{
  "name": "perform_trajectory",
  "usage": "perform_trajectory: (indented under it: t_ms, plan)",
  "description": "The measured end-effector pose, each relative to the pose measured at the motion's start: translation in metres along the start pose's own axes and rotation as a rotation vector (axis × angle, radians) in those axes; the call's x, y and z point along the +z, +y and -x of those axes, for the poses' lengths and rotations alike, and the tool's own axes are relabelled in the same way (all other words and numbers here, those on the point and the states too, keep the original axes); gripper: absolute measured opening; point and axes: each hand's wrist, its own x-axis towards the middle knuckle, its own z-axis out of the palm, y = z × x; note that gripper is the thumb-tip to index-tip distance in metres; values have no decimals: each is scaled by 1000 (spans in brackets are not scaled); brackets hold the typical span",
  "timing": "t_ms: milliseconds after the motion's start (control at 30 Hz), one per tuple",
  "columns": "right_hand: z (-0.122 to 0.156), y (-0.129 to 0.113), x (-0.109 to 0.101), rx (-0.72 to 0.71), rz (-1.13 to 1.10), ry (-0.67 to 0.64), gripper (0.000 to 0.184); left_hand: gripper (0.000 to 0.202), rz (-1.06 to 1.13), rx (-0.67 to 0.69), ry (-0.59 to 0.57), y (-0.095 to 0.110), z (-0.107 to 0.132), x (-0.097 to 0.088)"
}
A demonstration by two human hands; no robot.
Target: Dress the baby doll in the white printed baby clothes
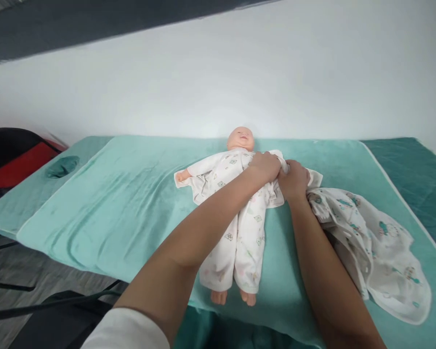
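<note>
in the head view i have the doll (252,224) on its back on the green bed (131,167), long axis running from its head by the wall to its feet nearest me, its trunk just left of my fingers. my left hand (267,166) is nearer that trunk and my right hand (293,179) farther out, the 2 close together and curled tight on the white sleeve (284,166), which runs sideways across that axis.
</note>
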Motion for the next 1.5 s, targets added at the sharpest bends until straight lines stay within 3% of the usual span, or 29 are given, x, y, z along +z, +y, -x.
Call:
perform_trajectory:
  t_ms: [233, 500, 633, 833, 967, 1133, 1233, 1367, 1500]
  plan:
    - [1, -3, 1, -25, 27, 24, 38, 33, -26, -11, -98, -6, -35, 10]
    - [-3, 4, -5, 23, -79, 28, 42, 32, -120, -6, -47, -30, -23, -2]
    - [-2, 2, -4, 53, -84, 4, 42, 33, -125, 65, -68, -21, -24, 6]
    - [-6, 1, -2, 95, -102, -24, 40, 29, -113, 145, 7, -8, -35, 19]
    - [-6, 7, -3, 93, -181, -3, 39, 27, -176, 168, -2, -14, -26, 11]
    - [-8, 20, -1, 57, -343, 143, 33, 31, -268, 126, 50, -21, -5, -16]
    - [-14, 30, 5, 72, -508, 165, 34, 33, -309, 87, 64, -27, 7, -27]
    - [-22, 35, 9, 146, -704, 171, 33, 36, -345, 63, 76, -35, 21, -33]
    - [-23, 31, 7, 193, -745, 132, 30, 39, -306, 46, 107, -39, 30, -33]
